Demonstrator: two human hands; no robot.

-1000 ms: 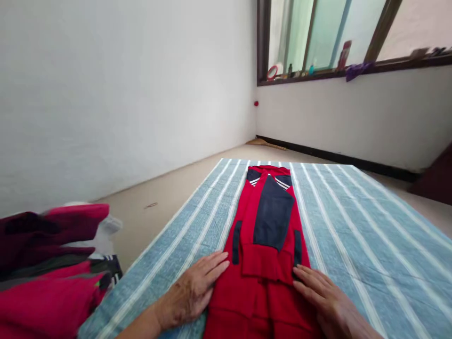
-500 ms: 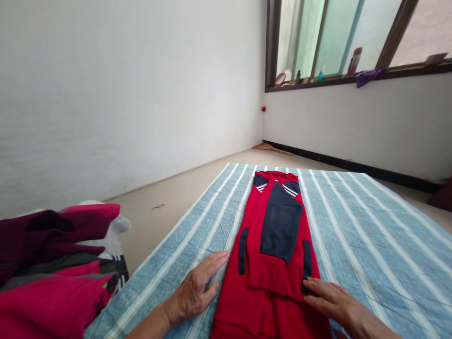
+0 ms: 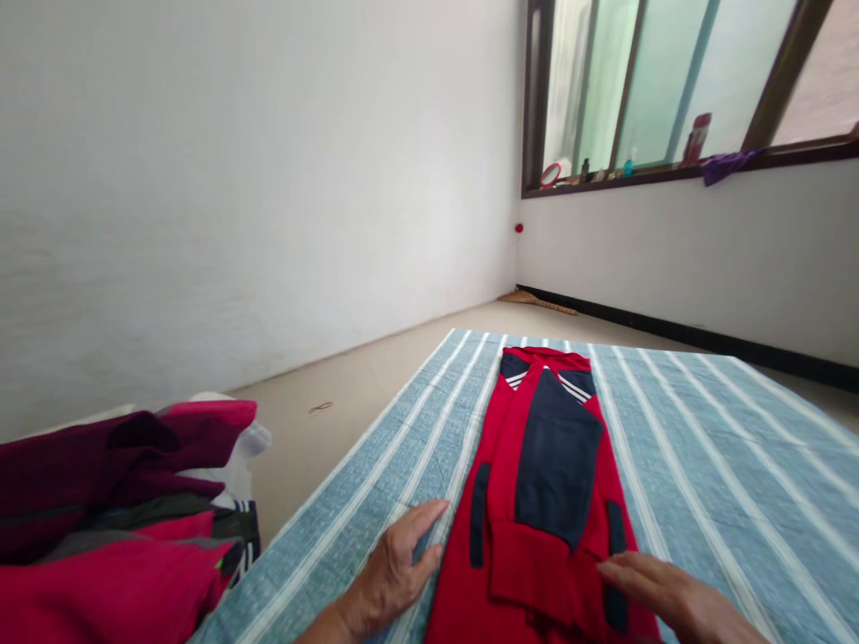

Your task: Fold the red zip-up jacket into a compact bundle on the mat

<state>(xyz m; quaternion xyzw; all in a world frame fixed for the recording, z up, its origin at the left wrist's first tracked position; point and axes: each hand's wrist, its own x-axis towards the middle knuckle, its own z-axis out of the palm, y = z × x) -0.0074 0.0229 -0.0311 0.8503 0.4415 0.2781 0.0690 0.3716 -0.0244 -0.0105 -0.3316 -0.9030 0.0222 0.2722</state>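
Note:
A red jacket [image 3: 503, 447] with navy panels and white stripes lies lengthwise on a blue striped sheet [image 3: 677, 447], its sleeves folded in over the front. Beside its left edge is my left hand [image 3: 395, 563], fingers stretched out and thumb apart, holding nothing. My right hand [image 3: 671, 590] rests at the jacket's right side, over the dark pocket strip, with its fingers extended. Whether the right fingertips press on the cloth is hard to tell. The lower end of the jacket runs out of view.
A heap of folded clothes [image 3: 134, 537], maroon, pink and dark, is at the left on something white. A thin loop [image 3: 320, 407] lies on the floor. Small bottles, a red-rimmed mirror [image 3: 551, 174] and a purple cloth [image 3: 728, 166] are on the window sill.
The whole view has shifted, so everything sits lower and further right. Both hands stay beside the jacket in nearly the same places, and the jacket's fold looks the same.

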